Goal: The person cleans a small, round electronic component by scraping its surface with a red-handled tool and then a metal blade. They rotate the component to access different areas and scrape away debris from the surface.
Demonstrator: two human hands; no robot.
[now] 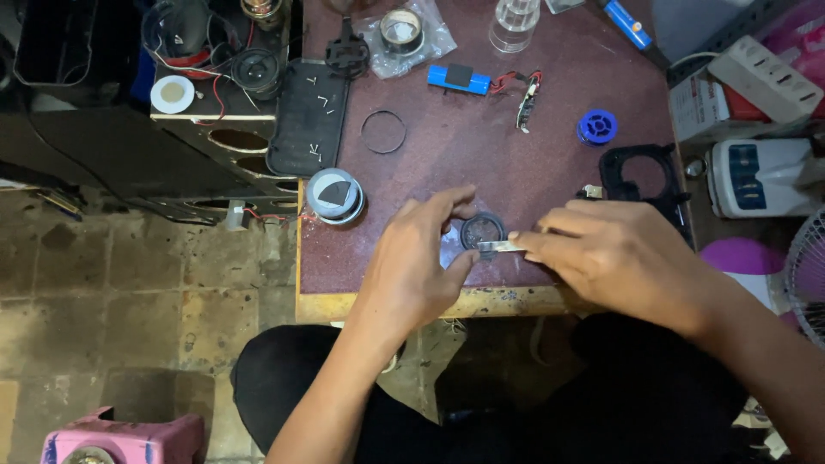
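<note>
Two hands meet over a small dark disc (482, 230) near the table's (533, 129) front edge. The left hand (421, 258) arches over it, thumb and fingers pinching its rim. The right hand (606, 253) grips a thin metal blade (501, 247), tip on the disc; its detail is unclear.

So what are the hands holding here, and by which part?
The left hand grips the small round dark part by its rim. The right hand pinches one end of a thin metal blade.

dim overhead light | dark corners | slight softness | edges bowed
</note>
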